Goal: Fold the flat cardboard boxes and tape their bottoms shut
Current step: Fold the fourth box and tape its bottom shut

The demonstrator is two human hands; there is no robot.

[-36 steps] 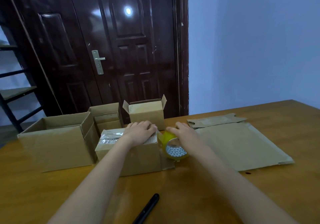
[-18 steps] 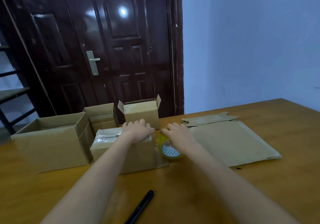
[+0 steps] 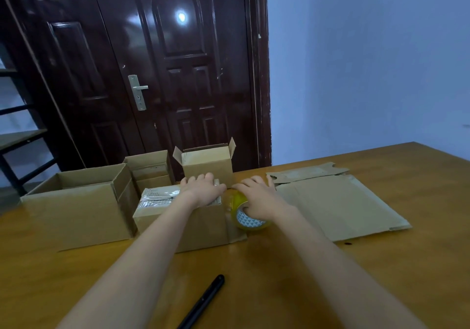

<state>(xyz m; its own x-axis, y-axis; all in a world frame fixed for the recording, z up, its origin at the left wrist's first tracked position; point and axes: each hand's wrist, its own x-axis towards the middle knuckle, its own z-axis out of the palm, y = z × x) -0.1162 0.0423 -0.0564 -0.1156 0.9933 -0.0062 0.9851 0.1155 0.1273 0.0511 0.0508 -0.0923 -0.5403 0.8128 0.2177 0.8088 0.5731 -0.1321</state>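
My landmark is the box under my hands [image 3: 203,224], set bottom-up on the bench [image 3: 279,278] with clear tape shining across its top.

Far left of it — a large open box [image 3: 76,206], walls upright, touching or nearly touching the landmark box's left side. Behind and left of the landmark box, a smaller open box [image 3: 150,168]. Directly behind it, a small box [image 3: 207,168] with its top flaps standing up.

My left hand [image 3: 203,189] lies flat on top of the landmark box, fingers straight and spread, pressing down toward its far right corner — nothing gripped.

Just right of the landmark box, my right hand [image 3: 256,196] curls over a yellowish tape roll [image 3: 244,214] and grips it; the roll sits against the box's right side, low near the bench. I cannot tell whether a strip runs from roll to box.

Right of the roll, flat cardboard [image 3: 340,204] lies unfolded on the bench, with a smaller flat piece [image 3: 307,172] behind it.

In front of the landmark box, near me, a black pen-like tool [image 3: 203,300] lies on the bench.
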